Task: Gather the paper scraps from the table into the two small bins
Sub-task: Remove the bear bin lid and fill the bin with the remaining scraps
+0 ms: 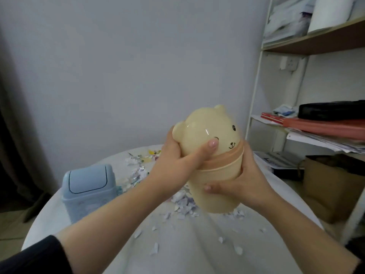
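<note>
The left hand (171,155) curls round the bear-faced domed lid (207,129) of the pale yellow plastic bin (217,194), and the right hand (246,184) wraps its body. The bin is held tilted above the middle of the round white table (177,254). Torn pastel paper scraps (183,202) litter the table beneath and behind it, and a light blue plastic swing-lid bin (88,190) stands near the left edge.

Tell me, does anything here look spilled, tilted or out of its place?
Yes. Paper scraps lie scattered over the white table. The yellow bear bin is tilted, held by both hands: the left hand grips its lid, the right hand its body. The blue bin stands upright.
</note>
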